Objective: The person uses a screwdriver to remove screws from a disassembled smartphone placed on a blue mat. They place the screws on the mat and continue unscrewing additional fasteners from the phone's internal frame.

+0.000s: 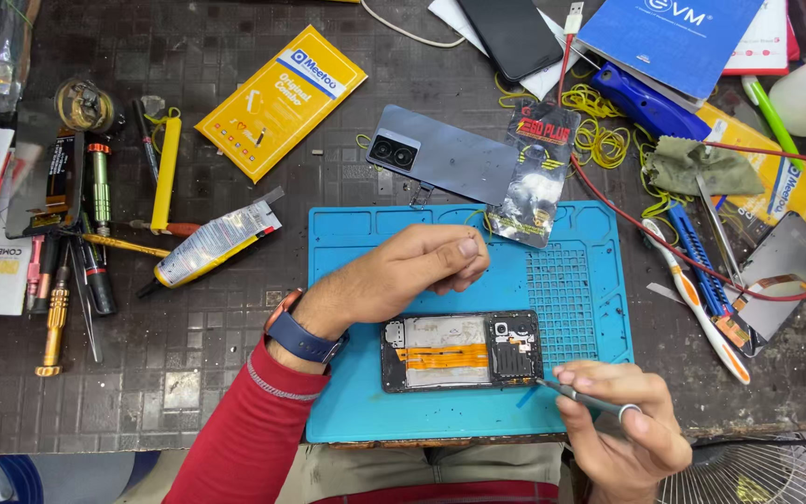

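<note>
The right hand [622, 434] pinches a screwdriver [582, 399] at the opened phone [462, 350]; a slip could gouge its board. The left hand [419, 266] hovers, fingertips pressed together.

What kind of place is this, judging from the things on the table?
Most likely a phone repair workbench. An opened phone lies on a blue repair mat, its removed back cover sits above, and screwdrivers and a glue tube lie to the left.

Yellow packet [280, 101], glue tube [214, 245], grey back cover [444, 154], perhaps a toothbrush [697, 301].
</note>
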